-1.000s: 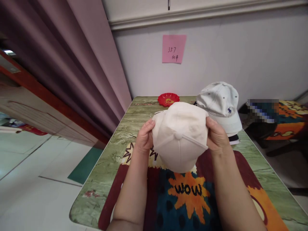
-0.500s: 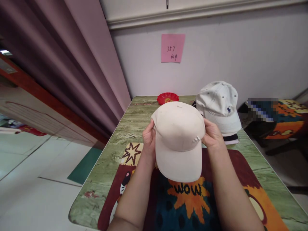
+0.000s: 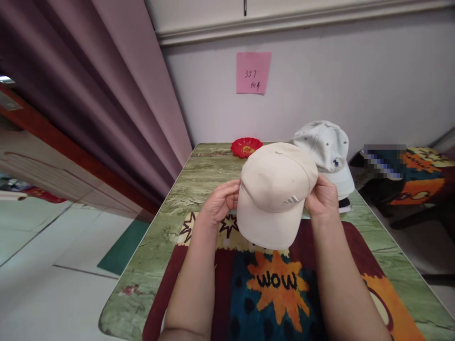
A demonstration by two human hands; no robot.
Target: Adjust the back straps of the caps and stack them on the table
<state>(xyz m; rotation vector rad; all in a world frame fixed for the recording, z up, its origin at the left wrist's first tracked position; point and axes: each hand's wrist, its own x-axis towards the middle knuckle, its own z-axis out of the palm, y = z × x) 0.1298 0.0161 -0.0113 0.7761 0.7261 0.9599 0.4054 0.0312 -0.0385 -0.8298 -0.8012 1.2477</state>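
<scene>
A cream baseball cap (image 3: 275,184) with a small silvery logo is held up over the mat, its brim tipped down toward me. My right hand (image 3: 323,196) grips the cap's right side, fingers partly hidden behind it. At the left edge of the cap, my left hand (image 3: 224,199) has its fingers curled against the fabric, with the fingertips partly out of sight. Just behind on the right, a pale grey cap (image 3: 325,142) with a dark blue horse-rider emblem tops a stack of caps, part of it covered by the cream one.
A red scalloped dish (image 3: 246,148) sits at the table's back edge. Under my arms lies a colourful mat (image 3: 277,289) on the green wood-patterned table (image 3: 167,203). A pink note (image 3: 253,73) is stuck on the wall. A stool (image 3: 419,184) stands at right, a curtain (image 3: 142,85) at left.
The cream cap has moved up and to the right and tilted, bringing its logo into clearer view. Both hands moved with it, and the left hand's hold looks looser.
</scene>
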